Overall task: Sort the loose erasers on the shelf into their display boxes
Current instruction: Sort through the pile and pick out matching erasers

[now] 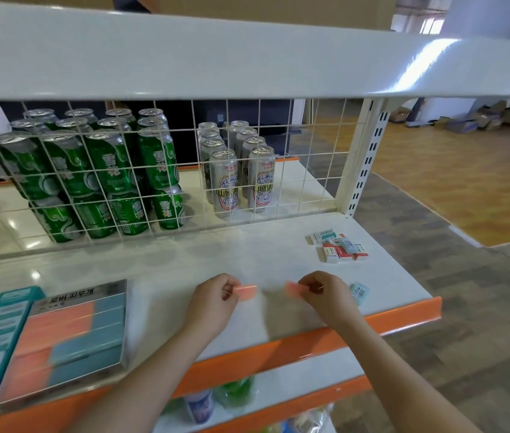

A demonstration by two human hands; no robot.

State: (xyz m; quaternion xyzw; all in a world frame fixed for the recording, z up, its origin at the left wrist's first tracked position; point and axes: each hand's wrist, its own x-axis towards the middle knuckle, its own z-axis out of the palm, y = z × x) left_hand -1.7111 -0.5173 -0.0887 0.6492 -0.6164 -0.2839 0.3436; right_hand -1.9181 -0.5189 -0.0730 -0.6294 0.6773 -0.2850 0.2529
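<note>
Presently, two pink erasers are off the shelf surface, one in each hand, above the front middle of the shelf (159, 267). The left hand (213, 296) pinches a pink eraser (245, 290) between thumb and curled fingers; the right hand (320, 289) pinches a second pink eraser (292, 289) the same way, and both pieces are blurred. A blue eraser (359, 292) lies just beside the right hand, close to the front edge, and a heap of loose erasers (339, 245) in red, white and teal sleeves sits toward the back right corner. The display box (69, 339) with pink and blue rows lies at the front left edge, with a teal box (0, 332) touching its left side. Risks, as I judge them: each grip takes only one end of its eraser, so a piece could slip and fall past the orange front lip (403, 314) to the floor; the blue eraser near that edge could be knocked off by the right wrist; and a pink piece could be set into a blue row, since the colours meet in a stepped line. Behind the wire grid (303, 182) stand green cans (103, 170) and silver cans (241, 173), well apart from the work.
</note>
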